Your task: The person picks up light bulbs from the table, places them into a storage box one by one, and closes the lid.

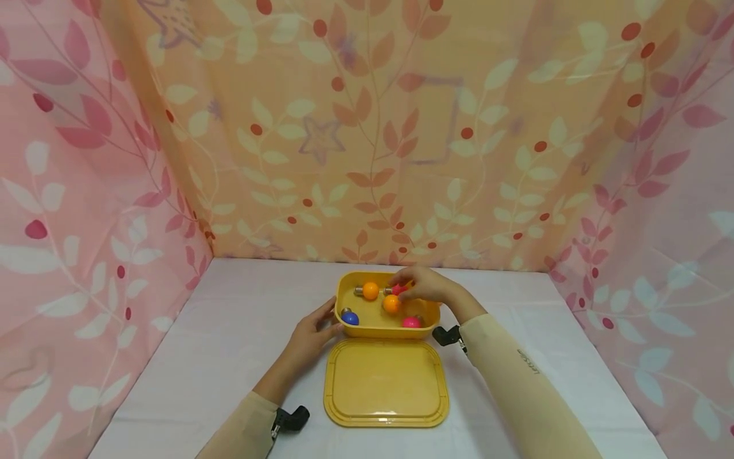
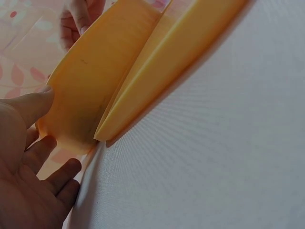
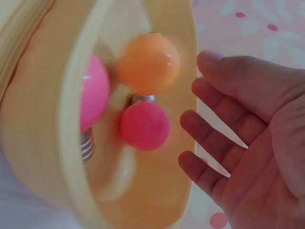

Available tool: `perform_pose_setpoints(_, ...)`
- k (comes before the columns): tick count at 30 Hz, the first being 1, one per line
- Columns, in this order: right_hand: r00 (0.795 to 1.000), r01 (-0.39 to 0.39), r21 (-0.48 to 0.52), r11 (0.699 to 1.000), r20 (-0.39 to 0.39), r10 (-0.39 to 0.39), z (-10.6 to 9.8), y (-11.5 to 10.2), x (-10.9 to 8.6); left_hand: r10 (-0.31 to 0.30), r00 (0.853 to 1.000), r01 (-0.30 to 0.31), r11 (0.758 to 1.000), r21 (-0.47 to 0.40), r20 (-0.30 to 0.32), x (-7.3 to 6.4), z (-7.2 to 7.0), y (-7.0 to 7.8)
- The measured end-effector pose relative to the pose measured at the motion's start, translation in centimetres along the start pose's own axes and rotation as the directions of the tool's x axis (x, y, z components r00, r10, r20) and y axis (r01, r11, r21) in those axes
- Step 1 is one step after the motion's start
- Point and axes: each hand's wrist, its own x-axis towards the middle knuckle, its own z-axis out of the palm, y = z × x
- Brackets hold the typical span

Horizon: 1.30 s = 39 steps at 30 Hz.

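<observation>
A yellow plastic box holds several small light bulbs with metal screw bases. One orange bulb lies at the back and another orange bulb near the middle. A blue bulb sits in the front left corner, a pink bulb at the front right. My right hand reaches over the back right rim, fingers spread, by a second pink bulb; nothing is between its fingers. At the box's left end, my left hand touches the wall with its thumb, fingers loosely bent.
Directly in front of the box, a yellow lid lies flat on the white tablecloth. Patterned curtain hangs behind the table and along both sides. A black wrist camera is strapped to the left sleeve.
</observation>
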Motion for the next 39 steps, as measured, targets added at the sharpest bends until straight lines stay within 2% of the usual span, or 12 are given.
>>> perform_pose_setpoints(5, 1.000, -0.008, -0.022, 1.000, -0.031, 0.007, -0.3, 0.7, -0.4, 0.007, 1.000, -0.007, 1.000, 0.000, 0.004, 0.0, 0.0, 0.0)
perform_pose_setpoints(12, 0.996, 0.021, -0.035, 0.999, -0.089, -0.024, -1.3, 1.5, -1.4, -0.001, 1.000, 0.001, 1.000, 0.015, 0.000, 0.0, -0.1, 0.3)
perform_pose_setpoints(20, 0.984, -0.034, 0.008, 0.999, -0.174, 0.035, -2.1, 2.2, -3.0, -0.020, 1.000, 0.021, 1.000, 0.014, -0.004, 0.0, -0.1, 0.2)
perform_pose_setpoints(28, 0.950, 0.010, 0.027, 1.000, -0.313, -0.001, -2.3, 3.9, -4.0, -0.005, 1.000, 0.005, 1.000, 0.025, -0.008, 0.0, 0.0, 0.1)
perform_pose_setpoints(39, 0.895, -0.027, 0.084, 0.996, -0.443, 0.061, -2.0, 6.6, -4.8, 0.004, 1.000, -0.004, 1.000, 0.018, 0.001, 0.1, 0.1, -0.1)
